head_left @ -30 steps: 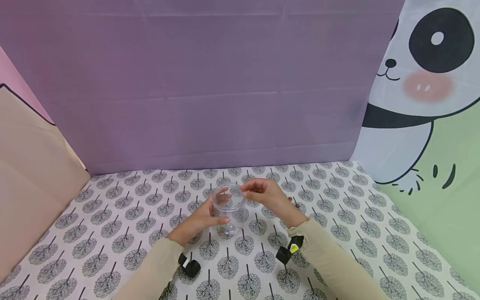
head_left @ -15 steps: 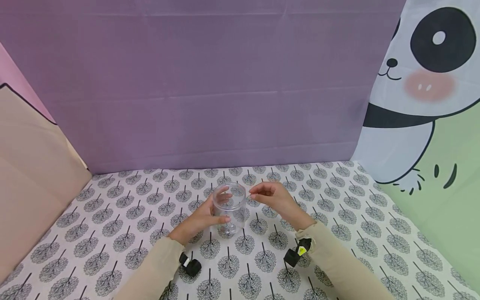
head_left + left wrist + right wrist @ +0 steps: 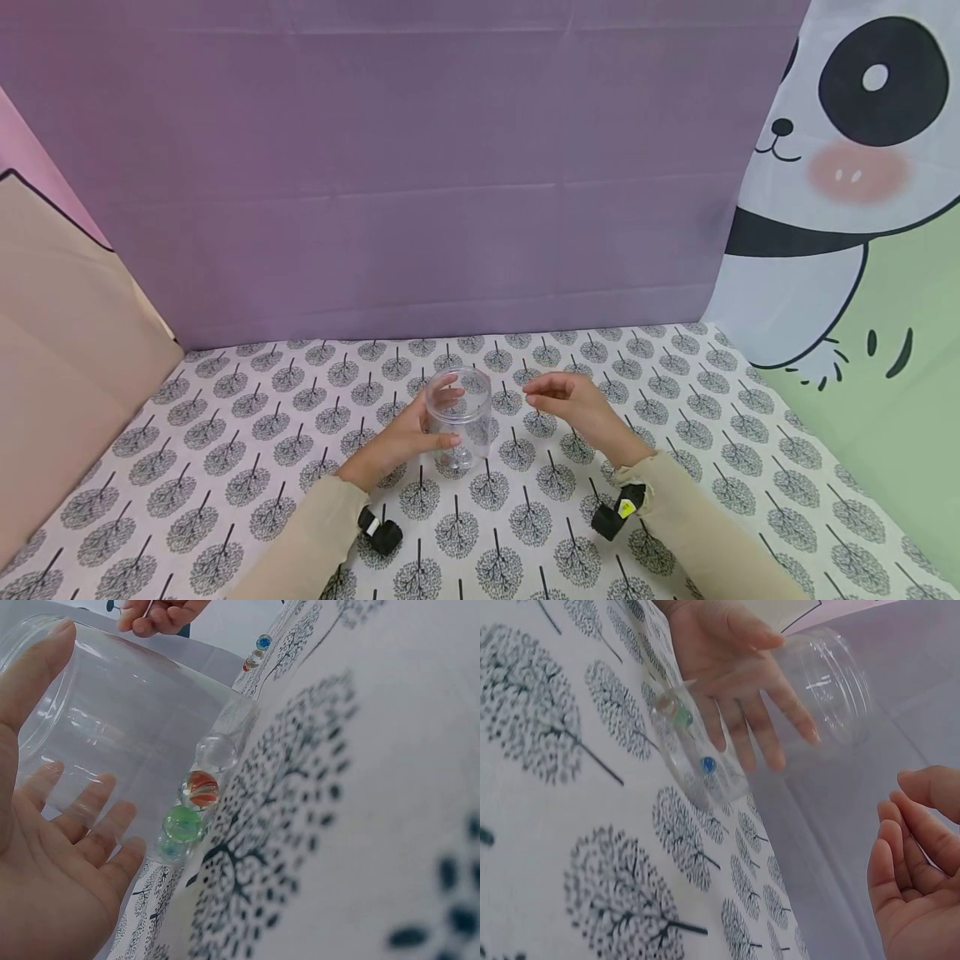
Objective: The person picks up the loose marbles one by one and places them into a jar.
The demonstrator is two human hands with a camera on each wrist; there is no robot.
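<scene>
A clear, lidless plastic jar (image 3: 471, 429) stands upright on the patterned cloth. My left hand (image 3: 401, 437) grips its side, thumb in front and fingers round the back. Several glass marbles lie in the bottom of the jar in the left wrist view, among them a green marble (image 3: 182, 825), an orange-streaked marble (image 3: 200, 789) and a clear marble (image 3: 217, 752). To the right of the jar, apart from it, hovers my right hand (image 3: 576, 404). Its fingers are loosely bent with nothing visible between them in the right wrist view.
Beyond the jar, in the left wrist view, a few loose marbles (image 3: 259, 654) lie on the cloth near the right hand; the head view hides them behind that arm. A purple curtain (image 3: 442, 192) hangs behind the table, with a panda-print cloth (image 3: 802, 287) at the right.
My right hand has drawn away from the jar's rim, moving right and slightly nearer to me. The left hand and the jar have stayed in place.
</scene>
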